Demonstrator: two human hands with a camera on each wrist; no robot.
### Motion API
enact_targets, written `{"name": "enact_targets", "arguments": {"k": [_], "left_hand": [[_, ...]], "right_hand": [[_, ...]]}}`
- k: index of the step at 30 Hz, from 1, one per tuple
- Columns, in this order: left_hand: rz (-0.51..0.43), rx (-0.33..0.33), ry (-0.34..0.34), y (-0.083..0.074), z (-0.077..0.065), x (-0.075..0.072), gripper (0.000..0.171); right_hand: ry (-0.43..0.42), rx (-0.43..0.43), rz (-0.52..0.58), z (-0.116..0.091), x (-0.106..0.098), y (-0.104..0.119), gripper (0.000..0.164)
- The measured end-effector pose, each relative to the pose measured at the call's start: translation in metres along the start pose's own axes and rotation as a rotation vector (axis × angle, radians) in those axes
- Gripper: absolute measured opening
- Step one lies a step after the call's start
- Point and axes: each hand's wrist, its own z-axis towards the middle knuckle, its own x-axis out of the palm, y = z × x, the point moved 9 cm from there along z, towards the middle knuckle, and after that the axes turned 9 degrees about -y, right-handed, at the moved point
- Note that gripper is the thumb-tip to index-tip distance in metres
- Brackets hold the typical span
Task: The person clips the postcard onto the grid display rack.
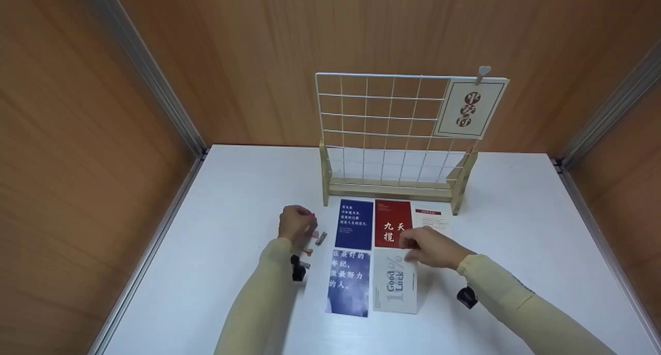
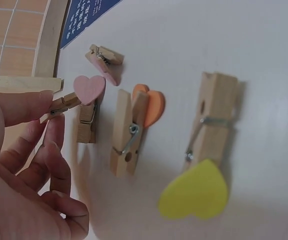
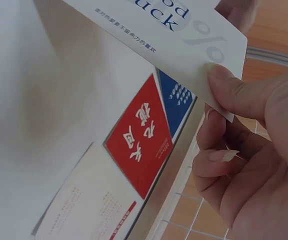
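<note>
My left hand [image 1: 296, 223] pinches a small wooden clothespin [image 2: 63, 106] between thumb and fingers. A pink heart [image 2: 89, 90] overlaps its far end; I cannot tell whether it belongs to this clothespin or to the one below. Beside the hand lie several more clothespins, among them one with an orange heart [image 2: 154, 109] and one with a yellow heart [image 2: 196, 192]. With thumb and fingers my right hand [image 1: 433, 246] grips a corner of the white "Good Luck" card [image 1: 395, 288]. That card is tilted up off the table in the right wrist view.
A white wire grid [image 1: 379, 114] in a wooden stand [image 1: 392, 189] rises behind the cards. A white card [image 1: 467, 112] is clipped at its upper right by a heart clothespin [image 1: 483, 73]. Blue cards [image 1: 354, 226], a red card [image 1: 392, 215] and a pale card [image 1: 433, 219] lie in front.
</note>
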Motion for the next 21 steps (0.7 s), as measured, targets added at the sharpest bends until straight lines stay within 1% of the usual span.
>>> {"name": "enact_targets", "arguments": {"k": [6,9,13,17,21], "left_hand": [[-0.005,-0.004,0.004,0.002,0.000,-0.003,0.013],[-0.009,-0.007,0.010,0.001,0.001,-0.003,0.014],[-0.009,-0.015,0.009,0.000,0.001,-0.004,0.013],[0.005,-0.013,-0.003,-0.001,-0.001,-0.007,0.013],[0.005,-0.010,-0.001,-0.002,-0.002,-0.008,0.013]], "right_hand": [[0.014,0.000,0.009,0.001,-0.009,0.006,0.017],[0.012,0.004,0.005,0.003,-0.016,0.009,0.018],[-0.008,-0.003,-0.003,0.006,-0.028,0.013,0.020],[-0.019,0.008,-0.010,0.007,-0.038,0.015,0.018],[-0.023,0.019,0.008,0.009,-0.048,0.019,0.015]]}}
